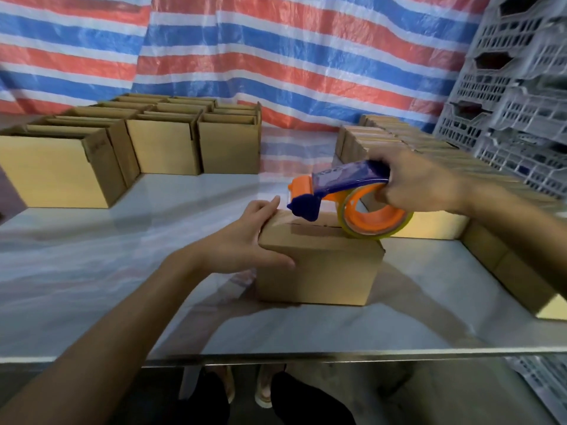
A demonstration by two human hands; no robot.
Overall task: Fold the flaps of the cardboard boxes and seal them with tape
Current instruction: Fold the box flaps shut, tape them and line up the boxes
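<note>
Only one view is given, taken from head height and tilted forward and down across the table (92, 271), whose near edge is cut low in the frame. The cardboard box (319, 271) and tape dispenser (346, 182) are seen close, at centre; the striped tarpaulin (276, 56) is faced above, bent by the wide lens.
</note>
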